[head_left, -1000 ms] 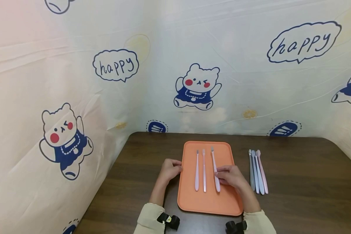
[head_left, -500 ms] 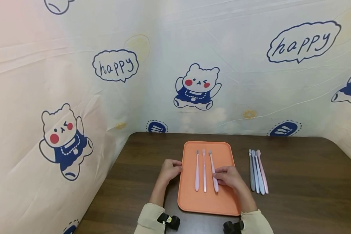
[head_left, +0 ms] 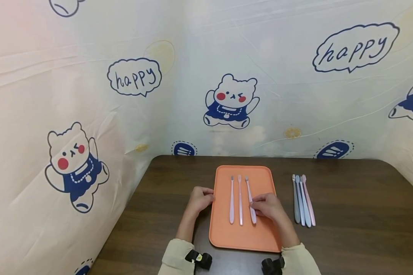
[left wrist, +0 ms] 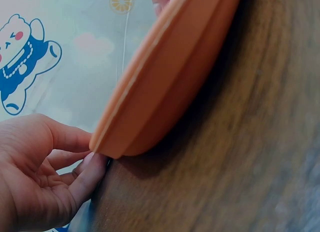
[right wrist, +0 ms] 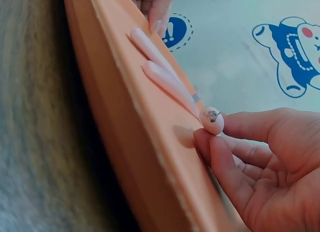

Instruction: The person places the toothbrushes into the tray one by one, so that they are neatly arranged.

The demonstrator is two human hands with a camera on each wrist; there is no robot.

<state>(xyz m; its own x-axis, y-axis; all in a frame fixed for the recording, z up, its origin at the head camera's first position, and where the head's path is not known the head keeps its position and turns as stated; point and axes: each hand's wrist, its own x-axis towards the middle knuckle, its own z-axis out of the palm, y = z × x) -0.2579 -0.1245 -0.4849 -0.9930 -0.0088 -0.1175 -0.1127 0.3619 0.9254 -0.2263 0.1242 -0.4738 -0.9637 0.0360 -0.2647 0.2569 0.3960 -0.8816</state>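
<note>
An orange tray (head_left: 244, 238) lies on the table in front of me. My left hand (head_left: 200, 199) pinches its left rim; in the left wrist view, fingertips and thumb meet at the tray corner (left wrist: 112, 142). Two pale pink toothbrushes lie on the tray side by side, a left one (head_left: 231, 214) and a middle one (head_left: 241, 214), heads pointing away. With thumb and fingers my right hand (head_left: 269, 206) pinches a third pale toothbrush (head_left: 248, 190), slightly slanted, to their right. In the right wrist view that toothbrush's rounded handle end (right wrist: 212, 124) sits just above the tray surface.
To the right of the tray, several toothbrushes (head_left: 305, 206) in grey, blue and pink lie close together on the brown wooden table (head_left: 358, 214). A printed curtain (head_left: 278, 57) hangs behind the table's far edge and along the left side.
My right hand has shifted slightly left with the toothbrush, bringing it nearer to the other two on the tray. My left hand has stayed at the tray's rim.
</note>
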